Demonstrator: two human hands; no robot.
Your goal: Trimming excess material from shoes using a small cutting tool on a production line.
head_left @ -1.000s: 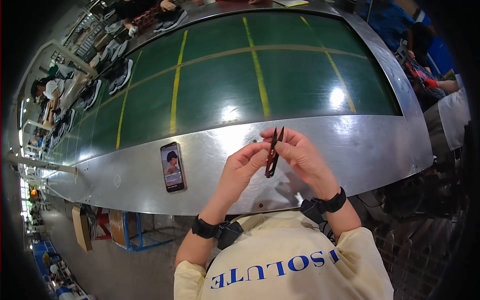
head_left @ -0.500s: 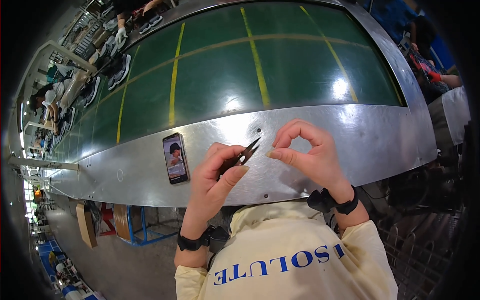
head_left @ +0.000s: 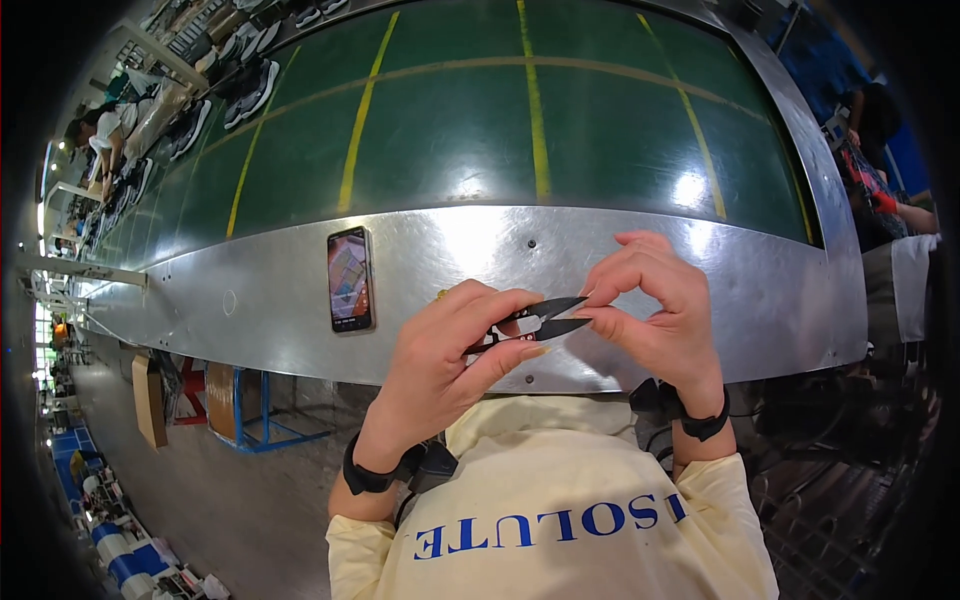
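My left hand (head_left: 440, 340) is closed around a pair of black thread snips (head_left: 528, 325). Their two pointed blades stand apart and aim to the right. Beside the blade tips is my right hand (head_left: 665, 305), its thumb and index finger bent toward each other in a pinch. Whatever those fingertips hold, if anything, is too small to make out. Both hands are above the bare metal border (head_left: 250, 290) of the conveyor table, close to my body.
A phone (head_left: 350, 280) with a lit screen lies on the metal left of my hands. Beyond runs a green conveyor belt (head_left: 450, 130) with yellow lines. Shoes (head_left: 250, 95) sit at the far left, near another person (head_left: 105, 130). A red-gloved hand (head_left: 885, 203) shows at right.
The snips have swung from pointing up and right to pointing nearly straight right. Their tips now meet my right fingertips, which were apart from them before. The phone's screen picture differs.
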